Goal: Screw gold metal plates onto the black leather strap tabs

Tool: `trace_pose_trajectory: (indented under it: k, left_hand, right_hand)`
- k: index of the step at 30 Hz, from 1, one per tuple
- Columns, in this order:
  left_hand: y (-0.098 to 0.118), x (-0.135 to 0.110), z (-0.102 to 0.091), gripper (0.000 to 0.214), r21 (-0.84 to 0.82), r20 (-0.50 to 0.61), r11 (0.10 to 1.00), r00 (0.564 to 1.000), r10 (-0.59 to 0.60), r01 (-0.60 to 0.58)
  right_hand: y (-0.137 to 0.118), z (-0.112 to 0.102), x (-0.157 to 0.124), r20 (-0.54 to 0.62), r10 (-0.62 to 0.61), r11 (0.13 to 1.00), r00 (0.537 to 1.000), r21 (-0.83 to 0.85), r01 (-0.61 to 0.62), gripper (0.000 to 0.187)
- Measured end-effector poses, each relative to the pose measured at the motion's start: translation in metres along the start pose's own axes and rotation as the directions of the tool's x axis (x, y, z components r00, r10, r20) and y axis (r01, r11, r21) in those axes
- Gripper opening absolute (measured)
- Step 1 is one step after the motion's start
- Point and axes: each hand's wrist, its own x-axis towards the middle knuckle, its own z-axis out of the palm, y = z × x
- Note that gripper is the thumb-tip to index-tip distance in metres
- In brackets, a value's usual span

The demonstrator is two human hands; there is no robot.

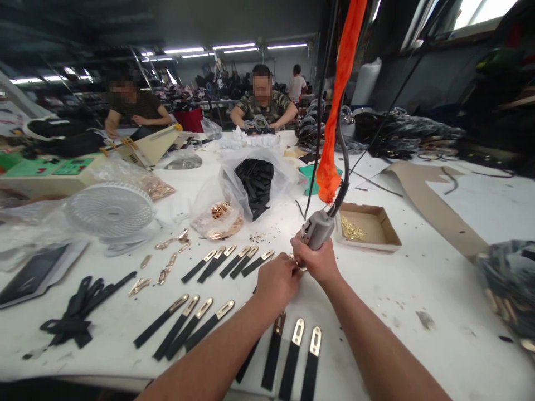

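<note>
My right hand is wrapped round a grey electric screwdriver, which hangs on a dark coiled cord and points down at the table. Close against it, my left hand is closed with its fingertips under the tool's tip. A bit of gold metal shows there, but my fingers hide most of the piece. Black straps with slotted gold metal ends lie around my hands: one group beyond my left hand, another left of my forearm, and several more between my arms.
An open cardboard box holds small gold screws. Plastic bags contain black straps and gold fittings. A white fan and loose black straps lie left. An orange cloth hangs along the cord. Co-workers sit across the table.
</note>
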Motion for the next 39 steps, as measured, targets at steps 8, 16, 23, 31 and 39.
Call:
trace_pose_trajectory:
  k: [8, 16, 23, 31, 39]
  left_hand:
    - [0.003, -0.003, -0.012, 0.022, 0.037, 0.053, 0.999, 0.998, -0.019, 0.017]
    - [-0.002, 0.000, -0.014, 0.023, -0.015, 0.046, 1.000, 0.999, -0.015, 0.015]
    - [-0.009, -0.009, -0.025, 0.021, -0.099, 0.004, 0.994, 0.999, 0.038, -0.037]
    - [-0.043, -0.073, -0.068, 0.018, -0.450, -0.310, 0.882, 0.951, -0.003, -0.143]
    - [-0.076, -0.157, -0.139, 0.047, -0.747, -0.521, 0.623, 0.785, -0.334, -0.231]
  right_hand:
    - [0.004, -0.008, 0.006, 0.004, 0.010, 0.971, 1.000, 0.238, -0.010, 0.041]
    - [-0.049, -0.039, 0.032, -0.360, -0.071, 0.948, 0.930, -0.314, -0.049, 0.051]
    - [-0.027, -0.038, 0.048, -0.054, 0.087, 0.563, 0.995, -0.821, -0.094, 0.049]
    - [-0.018, -0.027, 0.040, -0.034, 0.102, 0.459, 0.994, -0.885, -0.077, 0.058]
    - [-0.057, -0.027, 0.001, -0.185, -0.170, 0.737, 0.968, -0.676, 0.000, 0.060]
